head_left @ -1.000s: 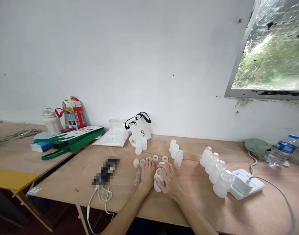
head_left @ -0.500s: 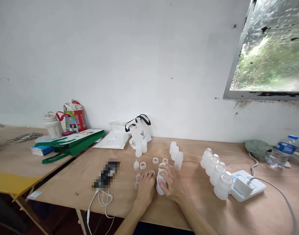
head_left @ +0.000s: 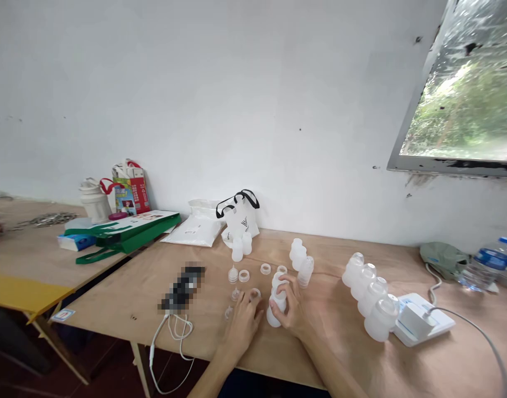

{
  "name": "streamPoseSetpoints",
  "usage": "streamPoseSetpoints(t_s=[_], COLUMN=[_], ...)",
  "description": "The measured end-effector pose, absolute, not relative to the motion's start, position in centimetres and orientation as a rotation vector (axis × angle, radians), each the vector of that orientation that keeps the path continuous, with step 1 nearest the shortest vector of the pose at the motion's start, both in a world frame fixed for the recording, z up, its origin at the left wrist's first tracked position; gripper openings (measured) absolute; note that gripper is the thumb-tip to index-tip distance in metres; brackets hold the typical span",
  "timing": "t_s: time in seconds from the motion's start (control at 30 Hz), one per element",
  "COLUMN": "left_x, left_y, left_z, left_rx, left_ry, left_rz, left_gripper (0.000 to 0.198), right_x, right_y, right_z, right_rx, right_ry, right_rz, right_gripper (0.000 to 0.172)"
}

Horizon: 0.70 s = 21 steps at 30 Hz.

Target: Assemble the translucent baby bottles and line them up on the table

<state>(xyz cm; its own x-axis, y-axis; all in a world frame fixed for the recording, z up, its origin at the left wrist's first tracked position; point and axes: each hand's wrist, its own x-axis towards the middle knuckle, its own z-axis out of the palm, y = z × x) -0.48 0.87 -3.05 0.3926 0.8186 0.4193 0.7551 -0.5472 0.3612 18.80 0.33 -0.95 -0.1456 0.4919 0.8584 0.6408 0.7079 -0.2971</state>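
Observation:
My right hand (head_left: 293, 309) curls its thumb and fingers round a frosted white baby bottle body (head_left: 275, 316) standing near the table's front edge. Other bottle bodies stand in line right behind it, partly covered by the fingers. My left hand (head_left: 242, 320) rests low over the table with its fingers apart and nothing visible in them. Just beyond its fingertips lies a clear collar ring (head_left: 255, 293). Small clear nipples (head_left: 235, 294) lie to its left, one partly hidden by the hand. Farther back are a nipple in a collar (head_left: 233, 274) and more rings (head_left: 244, 275).
Capped baby bottles (head_left: 381, 318) stand in a row at right, beside a white box with a charger (head_left: 417, 319). More bottles (head_left: 298, 257) stand behind. A blurred-out dark device (head_left: 182, 288) with a white cable lies left. Bags (head_left: 241, 221) lean on the wall.
My left hand has drawn slightly back, showing more of the ring by its fingertips. My right hand stays at the bottle, its fingers a little shifted. The view has turned slightly left.

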Motion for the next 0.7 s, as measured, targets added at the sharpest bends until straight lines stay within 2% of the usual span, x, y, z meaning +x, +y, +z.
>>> streamPoseSetpoints(t_s=[0.1,0.27,0.37,0.53,0.7], left_x=[-0.3,0.13,0.2,0.17,0.08], left_y=[0.94,1.04,1.05,1.02,1.11], left_z=[-2.21,-2.07,-2.3,-2.34,-2.59], left_rx=[2.569,2.615,2.624,2.627,2.667], left_ry=[1.454,1.455,1.401,1.322,1.338], left_rz=[0.912,1.008,1.026,1.0,0.951], left_gripper=[0.022,0.02,0.023,0.025,0.029], right_x=[19.0,19.24,19.39,19.28,19.03], right_y=[0.69,0.78,0.61,0.56,0.97], right_z=[-1.48,-1.64,-1.4,-1.34,-1.66], right_rx=[-0.89,-0.883,-0.879,-0.889,-1.076], right_ry=[-1.779,-1.784,-1.792,-1.705,-1.353], right_rz=[-0.148,-0.14,-0.129,-0.027,0.2], right_gripper=[0.029,0.039,0.039,0.028,0.036])
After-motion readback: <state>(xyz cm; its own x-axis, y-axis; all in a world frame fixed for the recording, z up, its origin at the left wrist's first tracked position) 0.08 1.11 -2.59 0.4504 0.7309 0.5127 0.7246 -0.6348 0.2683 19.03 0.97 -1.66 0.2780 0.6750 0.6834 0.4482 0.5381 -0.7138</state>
